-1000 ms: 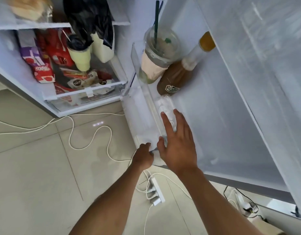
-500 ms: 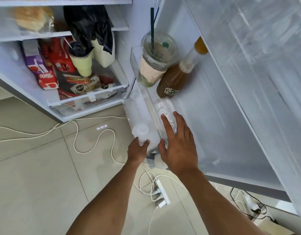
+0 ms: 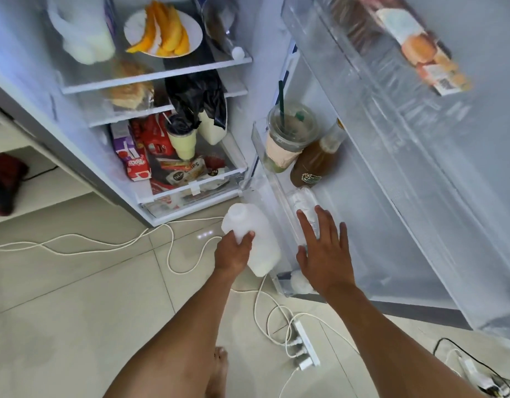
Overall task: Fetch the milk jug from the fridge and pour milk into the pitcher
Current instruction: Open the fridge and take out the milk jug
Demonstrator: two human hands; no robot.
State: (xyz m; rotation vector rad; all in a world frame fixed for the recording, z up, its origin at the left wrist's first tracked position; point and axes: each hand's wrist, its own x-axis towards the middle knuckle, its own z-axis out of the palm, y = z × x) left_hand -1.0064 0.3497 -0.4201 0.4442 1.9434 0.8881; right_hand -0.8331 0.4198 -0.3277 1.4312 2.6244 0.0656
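The left hand (image 3: 233,252) around the milk jug (image 3: 261,234); right hand (image 3: 324,259) flat, empty.

Light is being reflected by the glossy pale floor tiles (image 3: 76,297), while matt, translucent white plastic is being shown by the milk jug (image 3: 259,234) and clear, smooth plastic by the door shelf (image 3: 272,202) and the lidded cup (image 3: 288,139).

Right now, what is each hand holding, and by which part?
Left hand grips the milk jug around its upper part. Right hand is open, holding nothing.
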